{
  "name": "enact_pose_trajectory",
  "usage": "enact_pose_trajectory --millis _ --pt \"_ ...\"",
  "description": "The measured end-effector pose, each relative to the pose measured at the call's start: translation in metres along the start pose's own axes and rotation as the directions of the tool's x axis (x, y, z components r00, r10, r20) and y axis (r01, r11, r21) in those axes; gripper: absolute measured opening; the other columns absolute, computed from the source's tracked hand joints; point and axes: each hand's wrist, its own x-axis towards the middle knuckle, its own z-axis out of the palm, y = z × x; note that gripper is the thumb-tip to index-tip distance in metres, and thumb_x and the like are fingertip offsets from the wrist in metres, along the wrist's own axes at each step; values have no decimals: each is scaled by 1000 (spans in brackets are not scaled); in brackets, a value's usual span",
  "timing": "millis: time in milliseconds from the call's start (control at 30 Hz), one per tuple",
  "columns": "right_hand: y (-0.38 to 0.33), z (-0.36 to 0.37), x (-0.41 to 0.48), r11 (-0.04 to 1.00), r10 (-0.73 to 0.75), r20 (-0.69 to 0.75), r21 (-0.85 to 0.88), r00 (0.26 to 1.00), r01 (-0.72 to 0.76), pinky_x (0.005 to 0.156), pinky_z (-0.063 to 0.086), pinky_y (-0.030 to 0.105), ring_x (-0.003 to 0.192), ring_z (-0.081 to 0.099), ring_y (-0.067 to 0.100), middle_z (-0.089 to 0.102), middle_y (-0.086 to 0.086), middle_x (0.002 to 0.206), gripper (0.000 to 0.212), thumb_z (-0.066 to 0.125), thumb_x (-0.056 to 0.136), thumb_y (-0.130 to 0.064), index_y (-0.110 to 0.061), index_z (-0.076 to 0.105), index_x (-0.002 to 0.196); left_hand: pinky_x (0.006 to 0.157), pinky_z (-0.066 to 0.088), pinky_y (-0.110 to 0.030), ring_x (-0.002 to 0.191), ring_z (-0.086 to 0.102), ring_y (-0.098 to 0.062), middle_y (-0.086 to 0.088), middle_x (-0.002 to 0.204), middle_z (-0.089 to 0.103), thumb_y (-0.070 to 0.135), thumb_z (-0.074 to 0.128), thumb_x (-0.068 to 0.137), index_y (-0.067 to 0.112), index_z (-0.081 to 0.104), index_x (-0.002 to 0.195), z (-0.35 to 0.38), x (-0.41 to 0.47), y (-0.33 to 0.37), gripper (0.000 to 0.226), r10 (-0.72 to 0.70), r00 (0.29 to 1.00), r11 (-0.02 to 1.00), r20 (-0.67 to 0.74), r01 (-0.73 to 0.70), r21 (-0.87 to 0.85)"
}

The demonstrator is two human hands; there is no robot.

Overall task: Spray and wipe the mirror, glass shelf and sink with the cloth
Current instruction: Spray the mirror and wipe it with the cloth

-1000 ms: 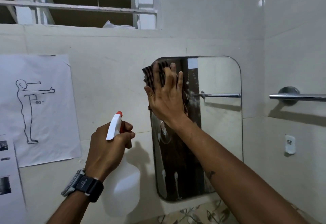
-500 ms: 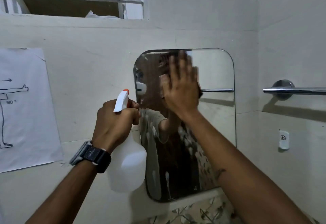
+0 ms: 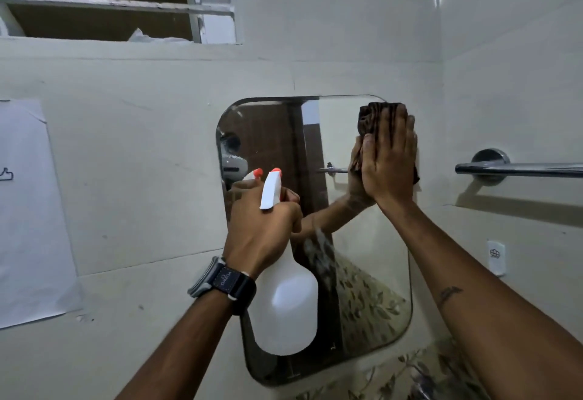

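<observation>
The dark brown cloth is crumpled and lies pressed against the upper right corner of the wall mirror, under the flat, open right hand. The mirror has rounded corners and shows wet streaks near its middle. The left hand is closed around the neck of a white spray bottle with an orange nozzle, in front of the mirror's left part. A chrome towel bar is on the right wall.

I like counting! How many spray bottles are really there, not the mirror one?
1. The white spray bottle with the orange tip is in the left hand, in front of the mirror. The second one is only its reflection.
</observation>
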Motion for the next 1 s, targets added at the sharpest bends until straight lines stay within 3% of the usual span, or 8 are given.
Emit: enact_pose_trajectory --millis 100,167,267,333,400,667,900,1000 --pt "-26 2 -5 1000 7 -22 14 1000 -6 125 19 52 157 11 32 14 12 170 60 28 107 -41 -17 19 162 74 56 -36 90 73 -27 -5 84 78 18 58 55 14 70 68 -21 -6 -5 18 -40 999 999 -24 40 16" --pt "-61 2 -12 997 -62 -10 42 998 63 126 17 52 157 9 32 12 11 170 61 27 107 -44 -19 19 162 70 56 -38 79 73 -27 -4 80 78 19 59 58 18 70 69 -39 -8 -9 15 -40 998 998 -43 42 44" --pt "-135 4 -30 964 -248 11 106 969 245 125 15 53 158 8 33 13 12 170 62 32 106 -46 -20 22 161 78 57 -43 76 73 -28 -1 74 78 15 63 67 27 74 70 -66 -15 -14 16 -39 994 997 -101 45 62" --pt "-186 8 -47 927 -358 18 121 933 354 124 15 53 157 9 33 15 13 170 61 33 106 -45 -20 25 161 84 58 -49 82 74 -32 6 68 75 17 60 62 52 72 62 -81 -21 -14 38 -50 990 997 -131 58 58" --pt "-222 11 -61 911 -397 47 144 917 387 125 11 51 158 6 32 13 11 170 60 31 106 -43 -21 23 161 93 57 -56 88 74 -38 8 67 75 18 57 59 64 66 57 -96 -28 -17 48 -73 986 996 -147 79 38" --pt "-221 8 -82 915 -391 91 148 916 376 125 14 50 158 6 31 12 11 170 58 32 108 -39 -19 22 161 95 56 -60 89 73 -37 10 66 74 18 55 61 63 66 62 -121 -53 -31 47 -137 979 989 -153 144 36" --pt "-179 11 -214 941 -335 189 122 923 317 123 23 53 158 8 32 12 12 170 60 38 108 -39 -17 21 161 98 53 -56 90 73 -34 7 66 73 17 56 59 59 68 63 -105 -69 -44 44 -195 973 981 -127 192 -36" --pt "-169 11 -241 944 -328 236 114 915 309 124 22 54 158 7 32 10 12 170 63 41 107 -41 -17 19 161 92 54 -58 88 72 -38 4 66 73 19 58 56 44 72 69 -95 -75 -52 31 -217 971 976 -101 214 -39"
